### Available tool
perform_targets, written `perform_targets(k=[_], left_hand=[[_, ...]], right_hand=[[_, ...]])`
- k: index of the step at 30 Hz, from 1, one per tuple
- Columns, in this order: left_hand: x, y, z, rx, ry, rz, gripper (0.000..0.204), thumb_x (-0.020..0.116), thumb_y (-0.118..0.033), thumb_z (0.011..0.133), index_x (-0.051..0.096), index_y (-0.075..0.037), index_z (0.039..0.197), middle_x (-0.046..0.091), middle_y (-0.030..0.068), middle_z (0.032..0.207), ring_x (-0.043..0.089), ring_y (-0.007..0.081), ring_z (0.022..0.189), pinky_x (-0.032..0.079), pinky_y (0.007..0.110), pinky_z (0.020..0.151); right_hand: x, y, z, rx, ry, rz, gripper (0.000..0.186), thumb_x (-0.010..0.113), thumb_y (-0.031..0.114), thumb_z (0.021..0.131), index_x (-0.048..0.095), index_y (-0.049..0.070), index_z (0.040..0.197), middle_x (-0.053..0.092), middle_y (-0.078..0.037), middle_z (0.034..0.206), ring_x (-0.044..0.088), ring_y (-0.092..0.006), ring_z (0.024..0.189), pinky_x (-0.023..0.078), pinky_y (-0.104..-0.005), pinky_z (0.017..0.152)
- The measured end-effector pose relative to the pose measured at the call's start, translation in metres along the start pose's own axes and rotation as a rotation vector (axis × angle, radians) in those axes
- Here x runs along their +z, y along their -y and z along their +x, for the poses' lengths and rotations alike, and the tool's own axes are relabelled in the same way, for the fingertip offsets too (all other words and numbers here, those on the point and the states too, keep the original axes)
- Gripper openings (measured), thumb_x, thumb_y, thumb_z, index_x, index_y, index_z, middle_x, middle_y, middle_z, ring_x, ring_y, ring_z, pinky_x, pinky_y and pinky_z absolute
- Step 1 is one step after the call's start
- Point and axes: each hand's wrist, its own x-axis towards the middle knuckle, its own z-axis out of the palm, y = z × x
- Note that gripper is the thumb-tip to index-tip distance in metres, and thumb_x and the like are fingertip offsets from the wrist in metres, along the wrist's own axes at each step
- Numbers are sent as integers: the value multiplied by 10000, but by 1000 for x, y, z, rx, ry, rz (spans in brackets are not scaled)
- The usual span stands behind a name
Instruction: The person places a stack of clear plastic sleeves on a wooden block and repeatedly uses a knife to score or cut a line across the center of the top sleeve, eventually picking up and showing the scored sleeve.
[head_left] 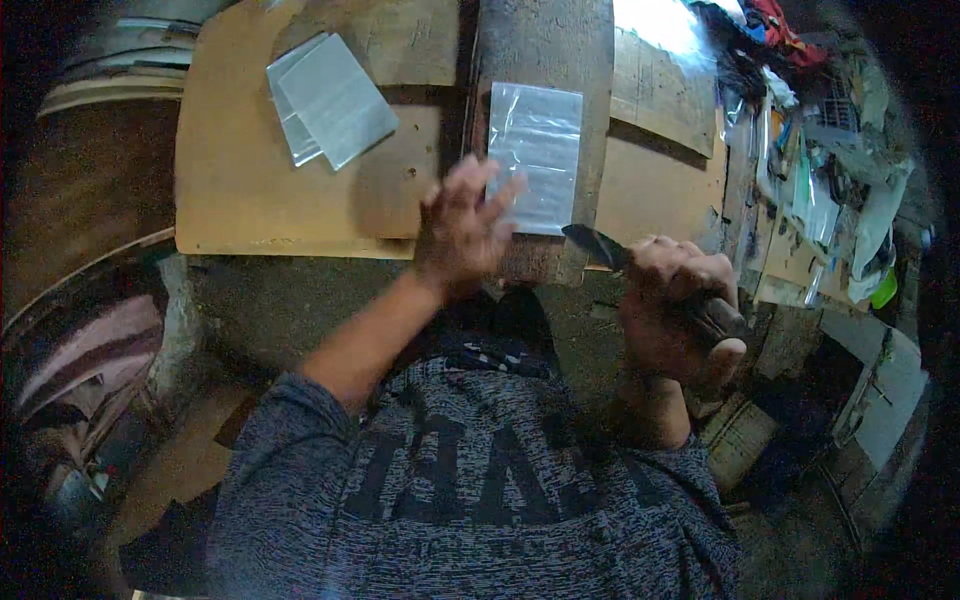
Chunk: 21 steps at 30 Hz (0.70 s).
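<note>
A stack of clear plastic bags or sheets (pixel 538 150) lies flat on a dark wooden plank (pixel 545 50) in front of me. My left hand (pixel 465 225) is at the stack's near left edge, its fingers apart and slightly blurred by motion. Whether its fingertips touch the plastic I cannot tell. My right hand (pixel 680 295) is closed around the handle of a knife (pixel 594 243). The dark blade points left, its tip close to the stack's near right corner. Farther left, two overlapping piles of similar clear plastic (pixel 338 103) rest on a light wooden board (pixel 230 190).
The plank runs away from me between the light board and another wooden board (pixel 660 180) on the right. Cluttered plastic scraps (pixel 815 200) and cloths (pixel 790 35) crowd the far right. Pinkish fabric (pixel 95 350) lies at the lower left.
</note>
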Motion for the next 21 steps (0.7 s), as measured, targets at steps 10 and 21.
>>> perform_targets(k=[10, 21], left_hand=[[0, 54, 43, 73, 178, 76, 600, 572, -477, 825, 364, -414, 1384, 186, 58, 1517, 182, 319, 1378, 160, 559, 1073], [-2, 55, 41, 19, 236, 105, 588, 502, -568, 834, 354, -428, 1385, 172, 60, 1520, 165, 317, 1387, 131, 593, 1070]], right_hand=[[48, -22, -12, 129, 55, -64, 686, 646, 683, 690, 496, 38, 871, 530, -110, 798, 501, -256, 750, 407, -431, 740], [47, -20, -10, 307, 0, -142, 631, 634, 575, 720, 527, -6, 942, 531, -118, 876, 503, -298, 846, 397, -443, 840]])
